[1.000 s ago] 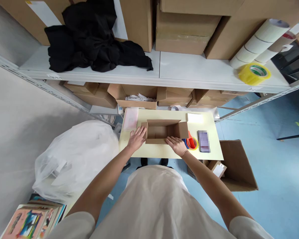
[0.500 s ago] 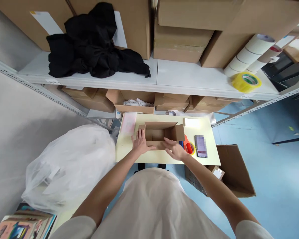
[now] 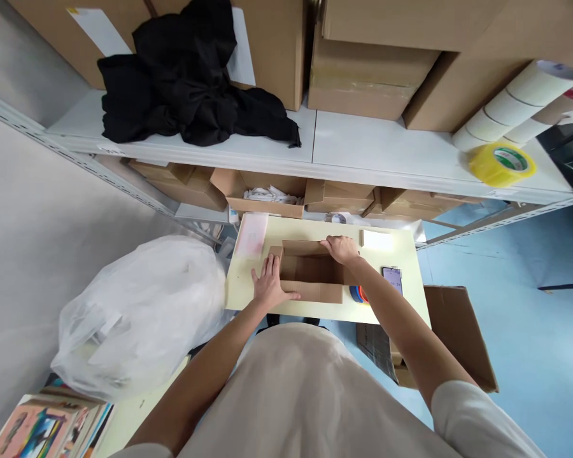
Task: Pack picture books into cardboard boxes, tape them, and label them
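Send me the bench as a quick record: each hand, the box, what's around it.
Left hand: spread against the box's left end, thumb along the near flap
Right hand: at the box's far right corner, grip unclear
Box: brown cardboard, top open, near flap folded outward
Right of box: phone; blue-and-red item, partly hidden by forearm
Table back left: pinkish sheet

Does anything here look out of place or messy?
The black cloth lies crumpled on the upper shelf, heaped in front of cardboard boxes, so it looks untidy. Nothing appears spilled, and the open box on the table shows no clear damage.
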The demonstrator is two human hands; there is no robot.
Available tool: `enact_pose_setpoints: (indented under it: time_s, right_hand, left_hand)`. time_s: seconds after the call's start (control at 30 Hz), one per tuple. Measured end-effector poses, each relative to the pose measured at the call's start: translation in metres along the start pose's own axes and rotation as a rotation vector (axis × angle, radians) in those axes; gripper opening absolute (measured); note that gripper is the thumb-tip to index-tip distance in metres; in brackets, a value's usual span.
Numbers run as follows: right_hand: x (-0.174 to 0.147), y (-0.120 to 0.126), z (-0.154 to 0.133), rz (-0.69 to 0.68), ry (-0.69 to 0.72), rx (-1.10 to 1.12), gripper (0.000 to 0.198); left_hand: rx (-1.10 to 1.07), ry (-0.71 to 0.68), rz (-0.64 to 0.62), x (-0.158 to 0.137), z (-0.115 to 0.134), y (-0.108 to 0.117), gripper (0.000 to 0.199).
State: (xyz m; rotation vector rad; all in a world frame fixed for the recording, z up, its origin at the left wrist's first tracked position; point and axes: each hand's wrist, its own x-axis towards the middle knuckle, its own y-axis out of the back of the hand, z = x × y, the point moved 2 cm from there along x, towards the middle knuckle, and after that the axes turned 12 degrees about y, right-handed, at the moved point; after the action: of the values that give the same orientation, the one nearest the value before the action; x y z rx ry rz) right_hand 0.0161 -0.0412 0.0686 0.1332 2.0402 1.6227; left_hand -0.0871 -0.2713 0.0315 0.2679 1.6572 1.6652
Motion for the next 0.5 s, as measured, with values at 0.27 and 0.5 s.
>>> enact_pose_setpoints:
  time_s: [0.27, 0.5]
  right_hand:
    - [0.035, -0.034, 0.024, -0.149, -0.003, 0.224, 0.062]
    - [0.037, -0.040, 0.022, -0.056, -0.005, 0.270, 0.045]
  left_hand:
    - [-0.052, 0.011, -0.003, -0.006, -0.004, -0.011, 0.126]
    - [-0.096, -0.004, 0.012, -0.007, -0.006, -0.015, 0.127]
